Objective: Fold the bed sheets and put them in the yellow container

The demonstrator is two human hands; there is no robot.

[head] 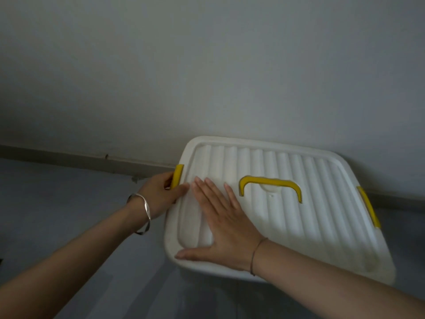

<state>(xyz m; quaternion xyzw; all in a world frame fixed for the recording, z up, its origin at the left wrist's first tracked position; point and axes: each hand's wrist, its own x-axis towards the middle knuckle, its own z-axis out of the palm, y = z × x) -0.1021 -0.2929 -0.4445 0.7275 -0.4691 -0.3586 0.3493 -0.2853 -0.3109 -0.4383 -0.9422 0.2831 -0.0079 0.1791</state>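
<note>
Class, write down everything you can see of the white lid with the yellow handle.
The lid is white, looks like plastic, with rounded corners and parallel ridges across its top. A yellow handle lies flat in its middle; a yellow left clip and right clip sit at its side edges. It lies roughly level, far edge near the wall. The right hand presses flat on it; the left hand grips the left clip.
</note>
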